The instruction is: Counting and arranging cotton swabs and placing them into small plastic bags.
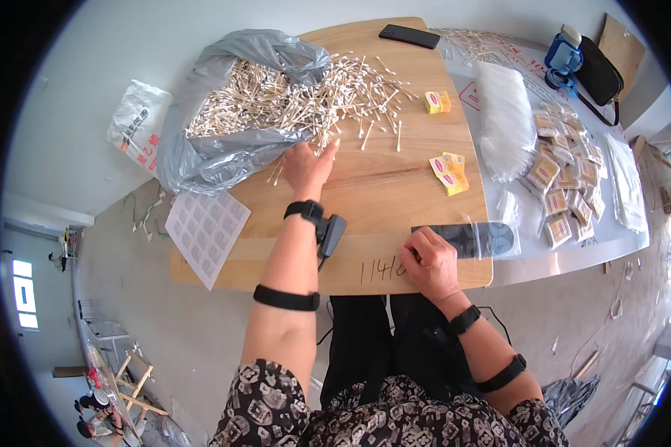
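A heap of cotton swabs (268, 97) fills a grey plastic bag (209, 160) and spills over its right side onto the wooden table. At the near edge of the spill, my left hand (308, 170) curls over some swabs; a few tips poke out beside its fingers, which are partly hidden. My right hand (431, 262) rests in a loose fist on the table's front part, touching the left end of a dark strip with round shapes (466, 241). What that fist holds, if anything, is hidden.
Yellow printed cards (449, 173) and a small yellow stack (438, 102) lie at the right. A phone (409, 36) is at the back, a sticker sheet (207, 231) at left. On the side table are clear bags (504, 119), several swab packs (555, 205) and a blue bottle (564, 54).
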{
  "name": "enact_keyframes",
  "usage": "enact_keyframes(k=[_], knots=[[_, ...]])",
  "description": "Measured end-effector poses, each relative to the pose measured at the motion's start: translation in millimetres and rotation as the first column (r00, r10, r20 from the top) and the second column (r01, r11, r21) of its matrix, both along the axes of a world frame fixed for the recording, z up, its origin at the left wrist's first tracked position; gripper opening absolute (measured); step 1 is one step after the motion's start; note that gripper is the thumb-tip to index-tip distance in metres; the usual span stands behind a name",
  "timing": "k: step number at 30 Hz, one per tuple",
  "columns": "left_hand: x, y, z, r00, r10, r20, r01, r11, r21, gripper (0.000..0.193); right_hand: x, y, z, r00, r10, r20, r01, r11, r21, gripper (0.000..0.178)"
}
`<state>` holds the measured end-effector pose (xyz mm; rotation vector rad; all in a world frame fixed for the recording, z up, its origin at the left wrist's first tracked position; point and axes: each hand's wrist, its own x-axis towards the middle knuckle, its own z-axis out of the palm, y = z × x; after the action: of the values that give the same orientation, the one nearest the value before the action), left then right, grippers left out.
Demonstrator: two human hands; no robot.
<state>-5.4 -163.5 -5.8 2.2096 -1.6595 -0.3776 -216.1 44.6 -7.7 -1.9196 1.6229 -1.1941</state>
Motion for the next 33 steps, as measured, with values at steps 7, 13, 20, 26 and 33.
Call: enact_keyframes(k=[7, 13, 20, 26, 33], knots=[[-16, -24, -1, 0.959, 0.098, 0.267, -0.063, 0.989, -0.137, 0.041, 3, 1, 4, 1.0, 0.008, 0.018, -0.009, 0.999, 0.043, 0.014], [-7, -4, 3, 0.925, -0.27, 0.268, 0.289, 0.957, -0.032, 0.019, -2, 1, 4, 1.0, 0.004, 0.028, -0.006, 0.998, 0.058, 0.013], [-1, -33, 15, 0.901, -0.423, -0.099, 0.396, 0.893, -0.214, 0.039, -2, 0, 5, 0.998, 0.013, 0.061, -0.017, 0.998, 0.063, 0.013], [-46, -90, 18, 0.976, -0.119, 0.183, 0.14, 0.984, -0.107, 0.062, -3, 0, 5, 0.997, 0.018, 0.069, -0.022, 0.998, 0.061, 0.014], [-55, -92, 20, 0.94, -0.143, 0.31, 0.145, 0.989, 0.017, 0.036, -3, -2, 4, 0.997, 0.024, 0.074, -0.027, 0.999, 0.042, 0.013]])
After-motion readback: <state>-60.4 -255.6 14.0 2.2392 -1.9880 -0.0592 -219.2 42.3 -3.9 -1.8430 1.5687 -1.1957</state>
